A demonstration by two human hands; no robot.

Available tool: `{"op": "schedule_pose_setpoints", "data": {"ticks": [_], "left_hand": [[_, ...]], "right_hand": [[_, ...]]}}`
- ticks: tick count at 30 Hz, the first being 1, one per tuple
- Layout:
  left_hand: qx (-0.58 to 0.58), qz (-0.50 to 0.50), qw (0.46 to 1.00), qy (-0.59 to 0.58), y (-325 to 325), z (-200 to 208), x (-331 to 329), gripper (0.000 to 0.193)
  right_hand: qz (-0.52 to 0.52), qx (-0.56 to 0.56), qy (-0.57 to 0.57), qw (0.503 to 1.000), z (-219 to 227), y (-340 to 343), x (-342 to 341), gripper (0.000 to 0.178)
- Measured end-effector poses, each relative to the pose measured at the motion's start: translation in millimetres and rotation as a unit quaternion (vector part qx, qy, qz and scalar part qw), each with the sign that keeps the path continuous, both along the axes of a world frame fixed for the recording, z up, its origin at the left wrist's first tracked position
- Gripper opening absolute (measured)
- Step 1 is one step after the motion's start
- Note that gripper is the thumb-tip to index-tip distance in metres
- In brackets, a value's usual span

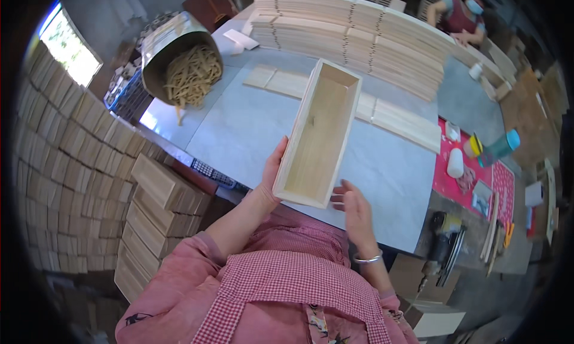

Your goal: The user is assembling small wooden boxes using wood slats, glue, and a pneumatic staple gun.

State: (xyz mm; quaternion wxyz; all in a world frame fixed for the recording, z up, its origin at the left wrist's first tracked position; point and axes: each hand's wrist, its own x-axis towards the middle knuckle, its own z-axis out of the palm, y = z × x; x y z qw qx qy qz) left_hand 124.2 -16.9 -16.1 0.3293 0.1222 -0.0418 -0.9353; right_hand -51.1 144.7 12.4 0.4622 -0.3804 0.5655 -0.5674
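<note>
A long, open wooden box (pixel 314 137) is tilted up above the table in front of me, its bare inside facing me. My left hand (pixel 275 166) grips the box along its left side near the lower end, the fingers partly hidden behind it. Close to the box's lower right corner is my right hand (pixel 354 211), fingers apart and holding nothing; whether a fingertip touches the box I cannot tell. Behind the box, a hinged-looking flat wooden panel (pixel 400 124) lies across the pale tabletop (pixel 239 140).
Tall stacks of wooden panels (pixel 353 30) line the table's far side. A tipped container (pixel 156 48) of tan strips lies far left. Finished-looking boxes (pixel 164 188) are piled left. A power drill (pixel 442 236), a teal bottle (pixel 502 146) and a pink cloth (pixel 445 176) sit right. A masked person (pixel 463 18) works beyond.
</note>
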Motion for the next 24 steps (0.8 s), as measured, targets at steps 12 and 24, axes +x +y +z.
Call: {"op": "schedule_pose_setpoints", "data": {"ticks": [12,24], "left_hand": [[-0.064,0.029,0.997,-0.029,43.4,11.0,55.9,0.055],[-0.121,0.246,0.856,-0.439,86.3,37.2,143.2,0.048]], "right_hand": [[0.117,-0.056,0.019,0.991,17.8,-7.6,58.8,0.063],[0.258,-0.02,0.103,0.961,18.3,-5.6,113.6,0.065]]}}
